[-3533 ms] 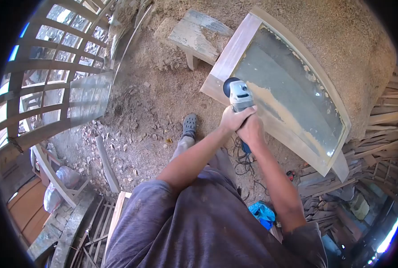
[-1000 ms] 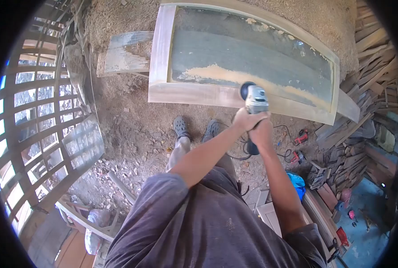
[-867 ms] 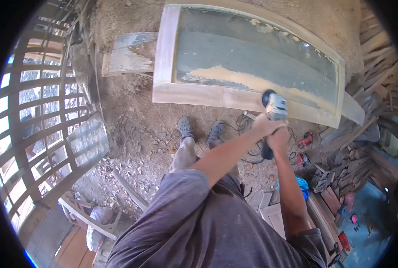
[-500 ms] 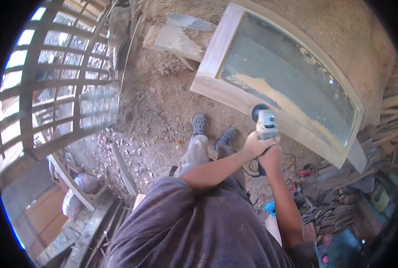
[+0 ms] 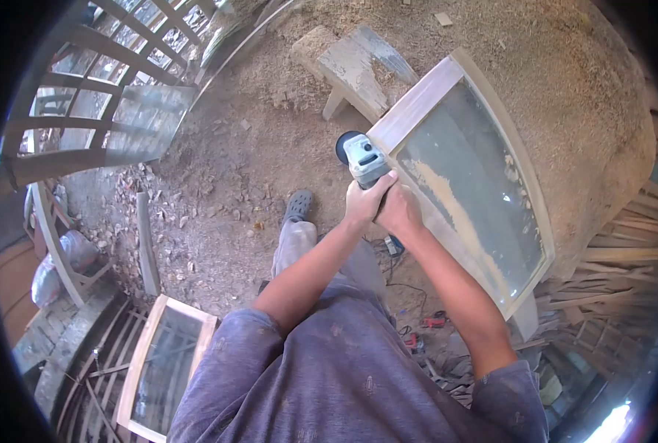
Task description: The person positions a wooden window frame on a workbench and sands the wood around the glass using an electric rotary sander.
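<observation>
An angle grinder (image 5: 366, 156) with a dark round disc is held in both hands. My left hand (image 5: 364, 198) is wrapped around its body just behind the grey head. Against it, my right hand (image 5: 401, 210) is closed round the rear of the tool. The disc lies by the near left corner of a pale wooden frame (image 5: 417, 111); whether it touches the wood I cannot tell. Inside the frame is a grey glass-like panel (image 5: 471, 162) with a tan patch along its near side. A worn bench (image 5: 358, 70) stands beneath and left of the frame.
A wooden lattice (image 5: 85, 81) rises at the upper left. Scrap wood (image 5: 617, 255) is piled on the right. Red tools (image 5: 434, 320) and a cable lie on the ground. A second framed panel (image 5: 168, 362) is at the lower left, near a plastic bag (image 5: 78, 251).
The view has turned, and the frame now appears more steeply slanted. The grinder has moved left along the frame's near edge to its left corner. Both hands have stayed on the tool.
</observation>
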Tool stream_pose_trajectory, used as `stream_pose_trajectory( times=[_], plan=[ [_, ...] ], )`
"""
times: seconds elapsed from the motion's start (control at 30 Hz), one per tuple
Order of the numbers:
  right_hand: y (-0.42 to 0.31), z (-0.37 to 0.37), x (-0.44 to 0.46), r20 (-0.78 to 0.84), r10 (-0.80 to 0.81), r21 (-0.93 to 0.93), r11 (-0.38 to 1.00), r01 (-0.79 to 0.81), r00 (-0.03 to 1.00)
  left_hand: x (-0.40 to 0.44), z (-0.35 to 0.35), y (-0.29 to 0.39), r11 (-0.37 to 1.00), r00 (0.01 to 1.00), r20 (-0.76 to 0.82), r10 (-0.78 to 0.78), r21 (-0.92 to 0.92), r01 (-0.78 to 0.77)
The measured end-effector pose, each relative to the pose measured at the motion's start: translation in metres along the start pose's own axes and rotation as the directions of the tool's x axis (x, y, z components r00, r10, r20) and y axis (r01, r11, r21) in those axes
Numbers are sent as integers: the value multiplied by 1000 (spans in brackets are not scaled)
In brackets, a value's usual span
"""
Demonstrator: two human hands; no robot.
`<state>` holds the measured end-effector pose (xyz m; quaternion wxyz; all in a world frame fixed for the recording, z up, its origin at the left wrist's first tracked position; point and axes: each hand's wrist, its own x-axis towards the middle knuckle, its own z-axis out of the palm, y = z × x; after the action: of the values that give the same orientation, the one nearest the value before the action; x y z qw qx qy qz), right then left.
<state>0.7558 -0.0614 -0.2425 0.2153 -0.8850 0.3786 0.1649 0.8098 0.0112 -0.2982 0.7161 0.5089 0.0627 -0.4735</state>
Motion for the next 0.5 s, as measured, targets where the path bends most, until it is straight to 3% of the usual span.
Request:
stream_pose_trajectory(
  times=[0.03, 0.07, 0.23, 0.3, 0.43, 0.5],
  plan=[
    [-3, -6, 8, 28, 4, -36, 999, -3, 1000, 5, 3, 8, 1000, 1000, -25, -15, -2, 15],
    [13, -3, 16, -60, -46, 6, 999, 47, 997, 9, 15, 14, 999, 998, -47, -38, -13, 38],
    [38, -46, 39, -18, -63, -75, 995, 62, 998, 32, 62, 6, 995, 994, -107, 27, -88, -37],
    [49, -52, 51, 22, -53, -118, 991, 55, 998, 39, 71, 5, 999, 991, -130, -34, 7, 35],
    [61, -59, 50, 20, -144, -22, 989, 144, 989, 37, 87, 3, 999, 986, -164, 21, -34, -27],
    [65, -49, 38, 40, -210, -57, 976, 212, 977, 12, 80, -8, 1000, 974, -224, -24, -19, 20]
  ],
)
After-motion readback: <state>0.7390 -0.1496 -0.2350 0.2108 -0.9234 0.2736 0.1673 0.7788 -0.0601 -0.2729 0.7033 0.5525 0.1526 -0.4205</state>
